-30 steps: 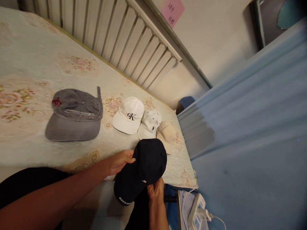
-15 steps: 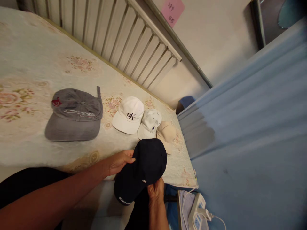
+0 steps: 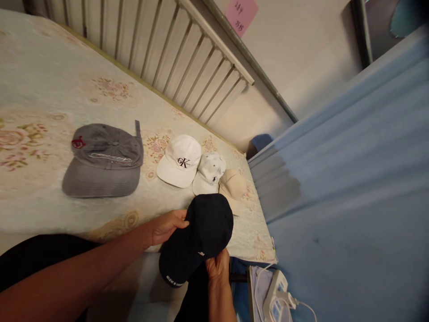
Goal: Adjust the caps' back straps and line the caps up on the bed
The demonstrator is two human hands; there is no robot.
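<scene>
A dark navy baseball cap (image 3: 210,223) is held between my two hands over the front edge of the bed, its brim pointing down and left. My left hand (image 3: 169,226) grips its left side, thumb on top. On the opposite side, my right hand (image 3: 218,266) is closed on the lower right edge, its fingertips hidden beneath. Behind it lie a white cap with black letters (image 3: 181,161), an off-white cap with a small dark emblem (image 3: 210,172) and a beige cap (image 3: 233,185), partly covered by the navy one. Farther left rests a grey cap (image 3: 105,161).
A floral sheet (image 3: 43,188) covers the bed, with a slatted rail (image 3: 161,53) along its far side. Blue curtains (image 3: 348,188) hang at the right. A power strip (image 3: 276,295) with cables sits at the lower right. A pink note (image 3: 241,15) is on the wall.
</scene>
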